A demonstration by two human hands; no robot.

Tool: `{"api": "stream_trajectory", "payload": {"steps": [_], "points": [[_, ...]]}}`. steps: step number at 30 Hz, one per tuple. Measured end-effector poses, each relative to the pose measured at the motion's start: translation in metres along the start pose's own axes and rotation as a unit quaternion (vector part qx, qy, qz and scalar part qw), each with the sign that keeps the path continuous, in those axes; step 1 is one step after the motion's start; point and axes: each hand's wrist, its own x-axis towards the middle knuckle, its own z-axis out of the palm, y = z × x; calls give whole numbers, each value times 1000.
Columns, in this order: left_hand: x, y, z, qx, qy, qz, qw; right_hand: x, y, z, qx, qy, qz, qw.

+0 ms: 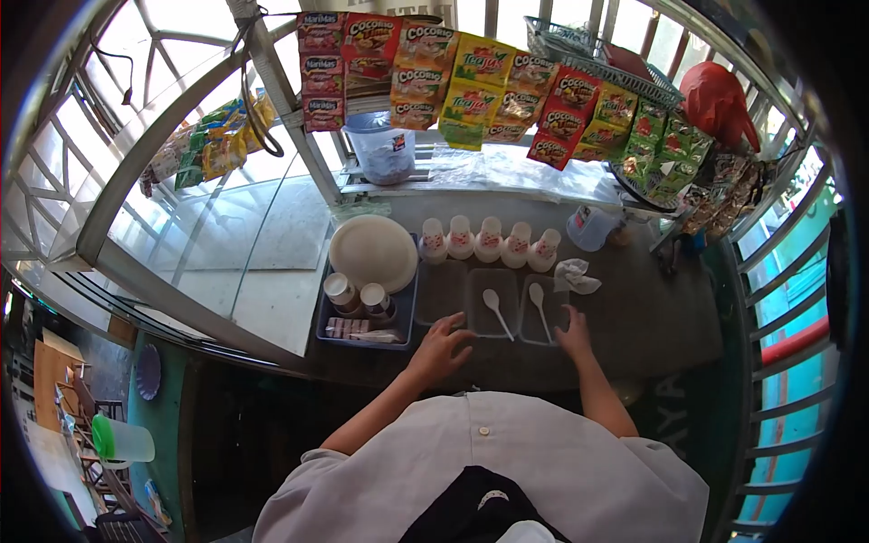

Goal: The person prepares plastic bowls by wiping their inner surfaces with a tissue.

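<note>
My left hand (439, 349) is open, its fingers spread toward the near edge of a clear plastic container (442, 312) at the left of a row. In the middle of that row, another clear container (479, 282) has a white plastic spoon (497, 309) lying slantwise in it and past its near edge. The right-hand container (529, 333) bears a second white spoon (538, 297). My right hand (573, 335) is at this container's right side, fingers apart, fingertips right by its rim.
A blue tray (320, 340) on the left carries a round pale lid, two jars and small packets. Several stacks of printed paper cups (490, 240) line the back. A crumpled white tissue (577, 277) and a clear tub (590, 228) are to the right. Drink sachets (475, 86) hang above.
</note>
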Motion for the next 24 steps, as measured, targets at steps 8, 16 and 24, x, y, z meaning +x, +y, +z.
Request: {"api": "stream_trajectory", "payload": {"steps": [8, 16, 24], "points": [[4, -10, 52, 202, -77, -102, 971, 25, 21, -17, 125, -132, -128, 975], [5, -4, 68, 207, -29, -176, 962, 44, 23, -36, 141, -217, -141, 956], [1, 5, 70, 234, 5, -123, 965, 58, 27, -40, 193, -263, -106, 939]]}}
